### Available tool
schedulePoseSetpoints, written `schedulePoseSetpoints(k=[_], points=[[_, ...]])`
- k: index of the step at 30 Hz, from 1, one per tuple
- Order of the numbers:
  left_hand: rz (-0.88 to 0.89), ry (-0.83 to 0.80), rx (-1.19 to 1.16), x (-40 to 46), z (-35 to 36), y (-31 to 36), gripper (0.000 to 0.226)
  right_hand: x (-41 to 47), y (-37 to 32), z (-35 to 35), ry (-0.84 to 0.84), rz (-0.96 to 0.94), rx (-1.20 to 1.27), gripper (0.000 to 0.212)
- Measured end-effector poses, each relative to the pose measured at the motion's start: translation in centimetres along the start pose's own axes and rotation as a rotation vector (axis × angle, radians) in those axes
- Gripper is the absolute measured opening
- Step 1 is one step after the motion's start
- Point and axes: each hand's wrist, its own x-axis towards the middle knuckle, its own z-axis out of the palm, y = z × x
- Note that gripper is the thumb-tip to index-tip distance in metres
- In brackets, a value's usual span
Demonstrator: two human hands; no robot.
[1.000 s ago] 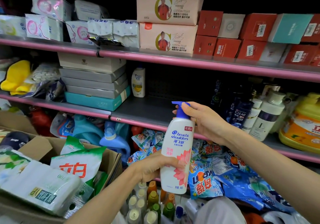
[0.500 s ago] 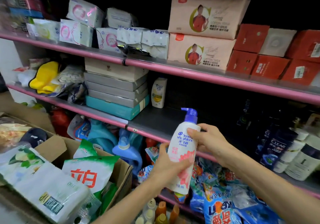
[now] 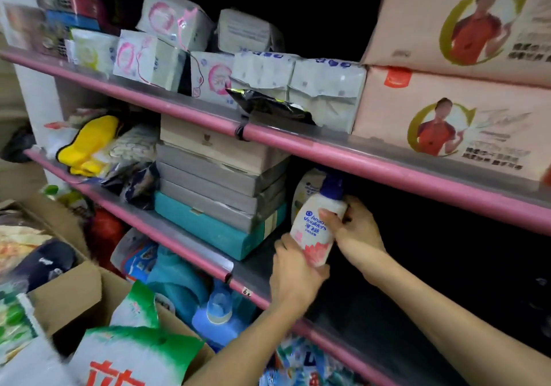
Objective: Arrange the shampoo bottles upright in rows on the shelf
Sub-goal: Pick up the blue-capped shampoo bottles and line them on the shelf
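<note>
Cardboard of an open box [image 3: 74,293] is seen nearest, at the lower left, with a green detergent bag [image 3: 134,353] in it. Behind it, the pink front edge of the middle shelf [image 3: 190,250] is crossed by both arms. The white shampoo bottle [image 3: 314,230] is gripped low by the left hand [image 3: 293,278] and near its neck by the right hand [image 3: 356,227], above the shelf, beside a second bottle [image 3: 305,190] and stacked boxes [image 3: 217,186]. Since half a second ago, the bottle has been carried from before the shelf edge inward.

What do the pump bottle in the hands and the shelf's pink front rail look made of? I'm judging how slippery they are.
Pump bottle: likely smooth white plastic, with a printed label and blue pump top. Pink front rail: a rounded strip with a soft sheen, probably plastic or painted metal; unclear which.
</note>
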Motion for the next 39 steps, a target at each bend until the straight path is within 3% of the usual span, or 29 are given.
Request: schedulePoseSetpoints(k=[6, 19, 25, 39], points=[[-0.06, 0.009, -0.006, 2.8, 2.8, -1.2, 0.074, 1.2, 3.2, 2.0, -0.018, -0.049, 0.004, 0.036], [0.033, 0.073, -0.07, 9.8, 6.0, -2.6, 0.066, 7.6, 6.5, 4.2, -0.032, -0.089, -0.143, 0.044], [0.023, 0.092, -0.063, 12.9, 7.3, -2.5, 0.08, 10.4, 7.5, 4.6, -0.036, -0.096, -0.15, 0.044], [-0.002, 0.112, -0.046, 14.2, 7.5, -2.5, 0.084, 11.7, 7.4, 4.5, -0.063, -0.104, -0.218, 0.051]])
